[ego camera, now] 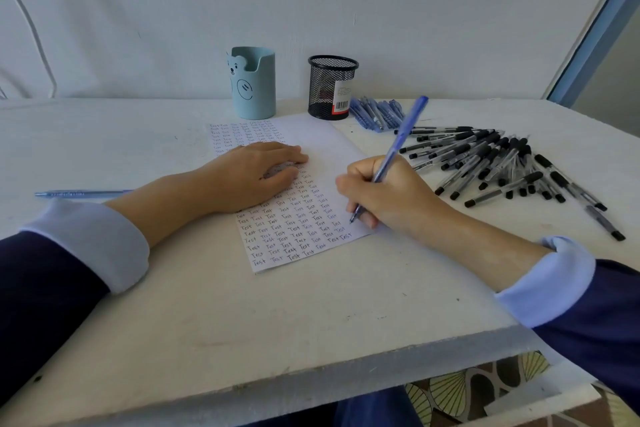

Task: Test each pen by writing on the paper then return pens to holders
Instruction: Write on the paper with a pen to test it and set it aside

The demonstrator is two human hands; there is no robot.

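Under the right hand (384, 191), a translucent blue ballpoint pen (398, 146) is gripped between curled fingers and thumb. Its tip is set at the right edge of the white sheet of paper (311, 135), beside rows of the word "Test". The left hand (252, 177) is laid flat on the sheet, fingers relaxed, apart from the right.

Little blank space is judged to remain near the tip, so a stroke could be carried onto the white table (242, 315). If the left hand is lifted, the sheet may be dragged.

To the right of the right wrist, a heap of black-capped pens (495, 163) could be scattered by the forearm. Beyond the left forearm, a single pale blue pen (79, 193) might be overlooked.

Ahead of both hands, a light blue bear-faced holder (254, 83) and a black mesh holder (330, 88) are placed.
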